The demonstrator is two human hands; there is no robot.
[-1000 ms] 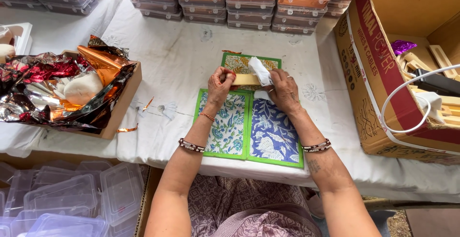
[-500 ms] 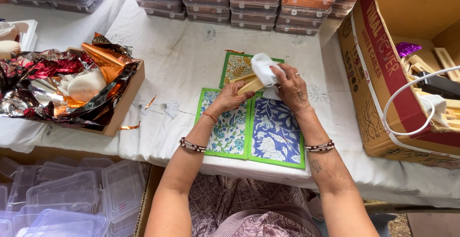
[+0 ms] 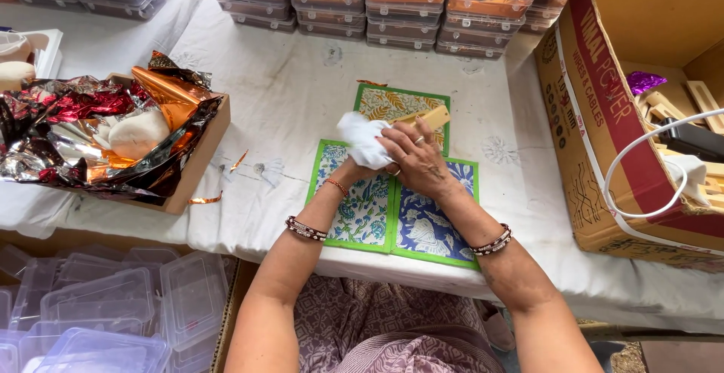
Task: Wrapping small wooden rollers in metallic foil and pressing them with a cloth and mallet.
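Three green-bordered patterned mats (image 3: 358, 214) lie on the white cloth-covered table (image 3: 286, 94), two side by side and one behind. Both hands meet above them. My right hand (image 3: 416, 158) lies over my left and presses a crumpled white cloth (image 3: 362, 138). Only the heel of my left hand (image 3: 353, 173) shows below the cloth. It grips a tan wooden bar (image 3: 431, 116), whose end sticks out to the upper right over the rear mat. Both wrists wear bangles.
A shallow cardboard box (image 3: 200, 154) at left holds crumpled foil wrappers and pale round lumps. Stacked clear lidded containers (image 3: 407, 3) line the far edge. A tall cardboard box (image 3: 603, 139) with wooden pieces and a white cable stands at right. Clear plastic boxes (image 3: 113, 305) sit below, lower left.
Both hands lifted the wooden bar and cloth off the rear mat and drew them nearer. The cloth moved from the bar's right side to the left, and my right hand now covers my left.
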